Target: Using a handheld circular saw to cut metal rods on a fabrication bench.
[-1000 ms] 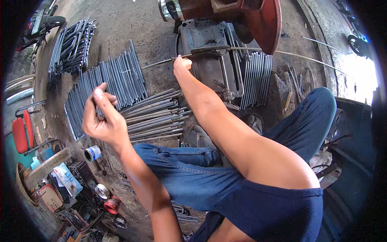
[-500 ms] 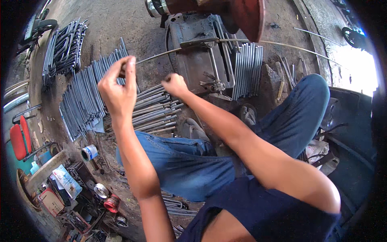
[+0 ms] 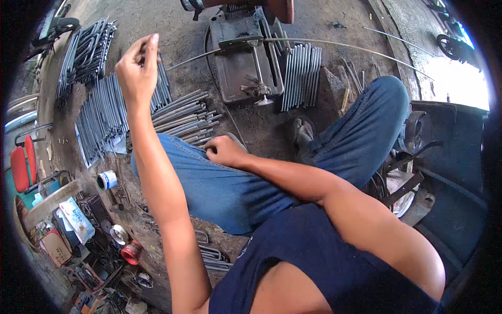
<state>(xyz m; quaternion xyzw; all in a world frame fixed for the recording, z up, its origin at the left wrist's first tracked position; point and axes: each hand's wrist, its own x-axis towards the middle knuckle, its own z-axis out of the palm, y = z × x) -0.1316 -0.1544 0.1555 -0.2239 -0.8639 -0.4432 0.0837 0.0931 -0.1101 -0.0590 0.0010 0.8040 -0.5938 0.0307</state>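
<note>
My left hand (image 3: pixel 137 70) is raised at the upper left, fingers curled toward the thumb; whatever they may hold is hidden. Just right of it ends a long thin metal rod (image 3: pixel 334 43), which runs through the clamp of a metal machine base (image 3: pixel 238 73). The rod and the hand look slightly apart. Loosely closed, my right hand (image 3: pixel 227 152) rests on my left leg in blue jeans, with nothing visible in it. Beyond the left hand's wrist lies a pile of cut rods (image 3: pixel 99 120); another pile (image 3: pixel 185 119) is near the right hand.
A red disc-shaped guard (image 3: pixel 282 9) shows at the top edge above the base. More rods (image 3: pixel 302 76) lie right of it. Bent rods (image 3: pixel 88 52) are stacked far left. At lower left are a can (image 3: pixel 107 180), a red spool (image 3: pixel 131 252) and mixed tools.
My right hand has drawn back from beside the machine base onto my leg. The left hand has risen slightly away from the rod's end. The whole view has shifted a little.
</note>
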